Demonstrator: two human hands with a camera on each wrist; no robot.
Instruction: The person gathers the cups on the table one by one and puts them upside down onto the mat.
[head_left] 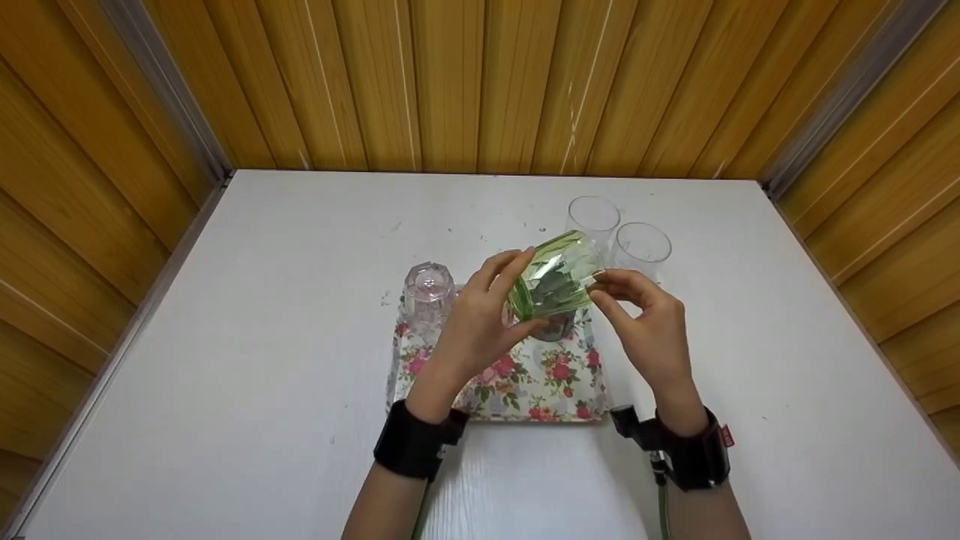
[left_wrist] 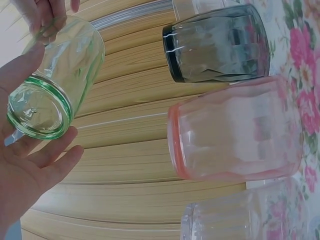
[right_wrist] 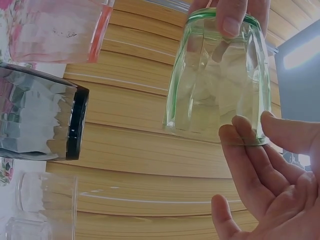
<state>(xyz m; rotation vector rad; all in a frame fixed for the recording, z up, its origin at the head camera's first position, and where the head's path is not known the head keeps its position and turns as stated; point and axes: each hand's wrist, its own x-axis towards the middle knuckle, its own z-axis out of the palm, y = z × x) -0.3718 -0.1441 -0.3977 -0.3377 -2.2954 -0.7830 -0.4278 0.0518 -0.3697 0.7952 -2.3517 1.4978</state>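
Note:
A green-tinted glass (head_left: pixel 561 279) is held tilted in the air between both hands, over the back right of a floral tray (head_left: pixel 487 411). My left hand (head_left: pixel 480 322) grips it around the thick base end, fingers on one side and thumb on the other. The thumb and fingertips of my right hand (head_left: pixel 651 322) pinch its rim. Below, on the tray, a dark grey glass (left_wrist: pixel 220 45), a pink glass (left_wrist: pixel 235 132) and a clear faceted glass (head_left: pixel 429 289) stand upside down in a row. In the head view the hands and green glass mostly hide the pink one.
Two clear glasses stand upright on the white table behind the tray to the right, a farther one (head_left: pixel 594 216) and a nearer one (head_left: pixel 643 244). Yellow wood-look panels (head_left: pixel 450 90) wall the table at the back and sides.

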